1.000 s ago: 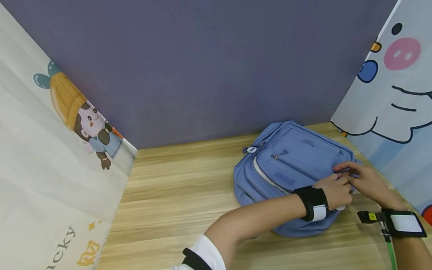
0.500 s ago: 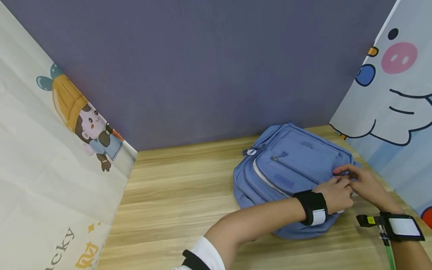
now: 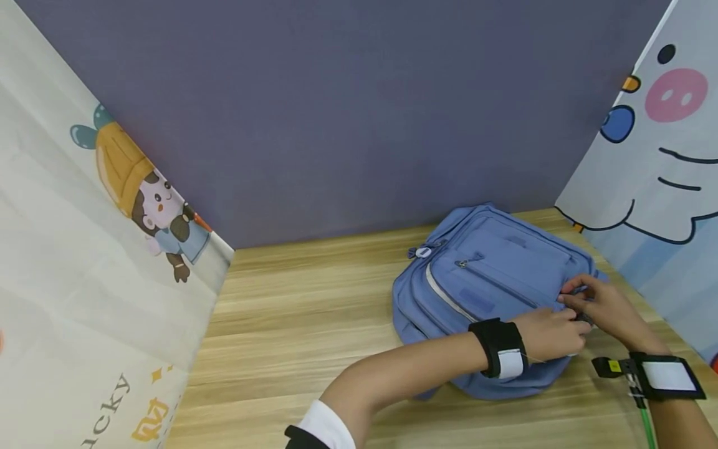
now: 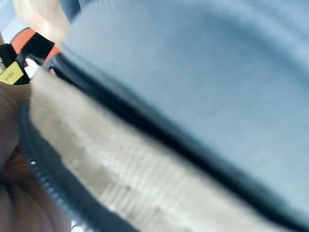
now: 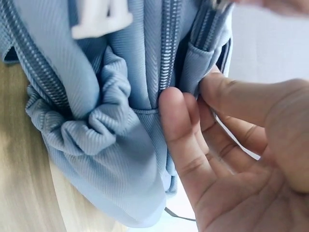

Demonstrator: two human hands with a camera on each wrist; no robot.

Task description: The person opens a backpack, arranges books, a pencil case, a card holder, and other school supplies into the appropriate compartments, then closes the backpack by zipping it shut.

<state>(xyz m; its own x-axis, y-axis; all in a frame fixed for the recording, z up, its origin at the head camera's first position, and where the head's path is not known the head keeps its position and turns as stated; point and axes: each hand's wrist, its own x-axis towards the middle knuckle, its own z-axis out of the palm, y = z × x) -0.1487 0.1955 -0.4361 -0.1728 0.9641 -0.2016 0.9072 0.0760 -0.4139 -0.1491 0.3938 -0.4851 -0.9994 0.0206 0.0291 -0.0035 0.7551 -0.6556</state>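
Observation:
A blue backpack (image 3: 507, 249) lies on its back on the wooden tabletop. My left hand (image 3: 552, 333) reaches across its lower part to the right side, fingers curled at a zipper. In the right wrist view, fingertips of that hand show at the top beside a metal zipper slider (image 5: 220, 4); its pull is hidden. With thumb and fingers, my right hand (image 5: 241, 150) pinches the bag's fabric beside the zipper's end. An open zipped gap with beige lining (image 4: 111, 150) fills much of the left wrist view, where my left hand is partly visible at the left edge.
An elastic-topped side pocket (image 5: 101, 159) and a white plastic piece (image 5: 101, 17) are on the bag's side. Behind stands a dark grey-blue panel (image 3: 359, 125). Printed cloths hang at left (image 3: 50, 249) and right (image 3: 673, 187). A green cable (image 3: 646, 421) runs from the right wrist device.
My left hand has shifted slightly toward me, away from the right fingertips, and a dark gap now shows by its fingers. The right hand stays at the bag's side edge.

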